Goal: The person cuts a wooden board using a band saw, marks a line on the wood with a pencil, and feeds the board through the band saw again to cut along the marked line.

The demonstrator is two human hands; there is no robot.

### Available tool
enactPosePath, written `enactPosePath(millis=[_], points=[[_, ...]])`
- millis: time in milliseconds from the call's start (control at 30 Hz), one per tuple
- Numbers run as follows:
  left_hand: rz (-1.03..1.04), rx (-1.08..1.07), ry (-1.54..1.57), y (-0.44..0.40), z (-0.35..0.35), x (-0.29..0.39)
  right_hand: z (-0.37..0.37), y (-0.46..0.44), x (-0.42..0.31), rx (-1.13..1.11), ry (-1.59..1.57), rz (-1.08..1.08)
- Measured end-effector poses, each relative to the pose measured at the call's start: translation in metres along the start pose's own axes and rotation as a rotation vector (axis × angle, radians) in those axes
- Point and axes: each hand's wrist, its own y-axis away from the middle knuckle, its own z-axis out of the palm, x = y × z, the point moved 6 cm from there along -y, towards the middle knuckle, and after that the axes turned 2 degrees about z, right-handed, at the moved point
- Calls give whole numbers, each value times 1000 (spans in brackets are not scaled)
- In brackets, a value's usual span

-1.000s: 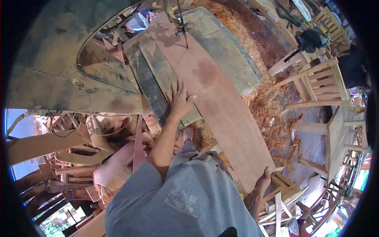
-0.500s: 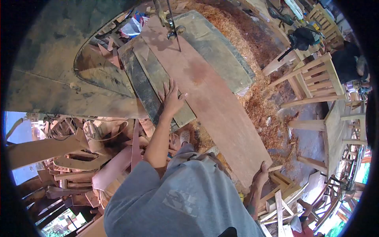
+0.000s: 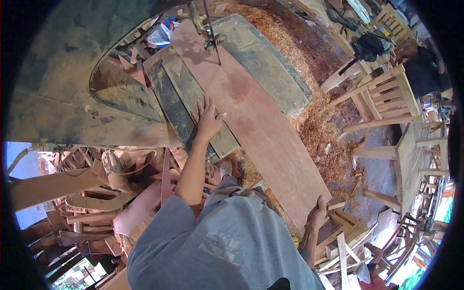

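A long reddish wooden board (image 3: 266,130) lies across the saw table (image 3: 261,58), its far part under the thin upright blade (image 3: 212,41). My left hand (image 3: 208,121) rests with fingers spread on the strip beside the board's left edge, its thumb at that edge. At the near end of the board, my right hand (image 3: 317,214) grips the corner, thumb on top and the other fingers hidden beneath. A small triangular offcut (image 3: 177,66) lies left of the board.
The large machine body (image 3: 58,72) fills the upper left. Wood scraps (image 3: 140,210) are heaped at the lower left. Sawdust (image 3: 309,116) covers the floor beside the table. Wooden chairs (image 3: 386,99) stand at the right, with another person (image 3: 425,72) behind them.
The board's near end has moved slightly forward and left with my right hand. My left hand stays beside the board's edge. The camera view has shifted a little.
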Motion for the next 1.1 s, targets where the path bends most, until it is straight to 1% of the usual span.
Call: enactPosePath(millis=[133,200,233,300,433,500,633,700,733,833,933,1000,1100], points=[[-10,-3,9,-3,-2,-2,2,-2,2,0,23,-20],[-18,-2,29,-5,-2,-3,15,4,-5,-75,14,-82],[-14,-5,26,-6,-3,-3,20,7,-8,-72,10,-81],[-24,-20,2,-8,-5,-4,29,13,-17,-51,37,-205],[-12,-28,15,-16,-2,-8,15,-5,-1,-45,4,-156],[-55,-43,-17,-16,-5,-8,14,-9,3,-25,69,-118],[-44,-33,-23,-21,-6,-11,21,-6,2,-8,104,-124],[-46,-44,-12,-23,-7,-13,25,-8,4,-15,-23,-171],[-45,-45,-13,-25,-8,-13,28,-8,4,-14,-24,-170],[-54,-43,7,-30,-8,-19,41,1,-4,-13,-22,-122],[12,-23,83,-37,-8,-25,45,4,0,50,15,-1],[-28,-44,-6,-41,-9,-27,34,-13,13,8,-39,-128],[-44,-60,-53,-44,-11,-27,37,-15,15,-13,-15,-159]])
